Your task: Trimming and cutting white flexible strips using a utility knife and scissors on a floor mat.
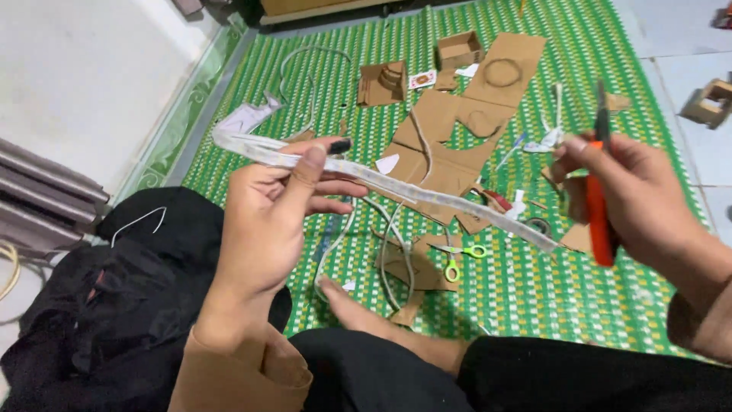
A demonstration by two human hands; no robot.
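My left hand [271, 206] pinches a long white flexible strip [396, 187] between thumb and fingers; the strip runs from the upper left down to the right, ending near my right hand. A small black piece [340, 145] sits at my left fingertips. My right hand [637, 194] grips a red-handled tool [597, 206] whose dark tip points upward. Both hands hover above the green woven mat [534, 282].
Cut cardboard pieces [450, 130] and a small cardboard box [459, 50] lie on the mat. Green-handled scissors [457, 255] rest by my bare foot [358, 309]. White cords loop across the mat. A black garment [122, 305] lies to the left, another cardboard box [713, 101] at the right.
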